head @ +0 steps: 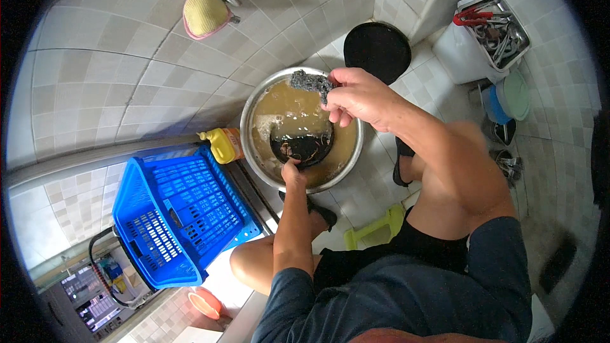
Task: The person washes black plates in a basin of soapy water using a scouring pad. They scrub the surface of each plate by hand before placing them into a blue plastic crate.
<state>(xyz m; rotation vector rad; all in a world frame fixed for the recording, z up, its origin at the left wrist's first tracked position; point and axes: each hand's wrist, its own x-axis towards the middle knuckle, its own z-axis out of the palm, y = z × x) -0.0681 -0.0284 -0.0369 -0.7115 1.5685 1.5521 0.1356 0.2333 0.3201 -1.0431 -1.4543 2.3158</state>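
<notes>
A wide metal basin (247, 152) of cloudy brownish water stands on the floor before me. My left hand (293, 171) grips the near rim of a round black pan (310, 148), which is tilted and partly under the water. Some light-coloured scraps lie on the pan's dark surface. Over the basin's far right side, my right hand (357, 97) pinches a grey steel wool scrubber (310, 84) between thumb and fingers. The scrubber is held above the water, apart from the pan. Foam floats at the left of the pan.
Left of the basin are a yellow bottle (223, 145) and a blue plastic basket (190, 214). A black round tray (377, 52) lies beyond it. To the right, a metal tray of utensils (503, 38) tops a white container (460, 52). A green stool (374, 228) is beneath me.
</notes>
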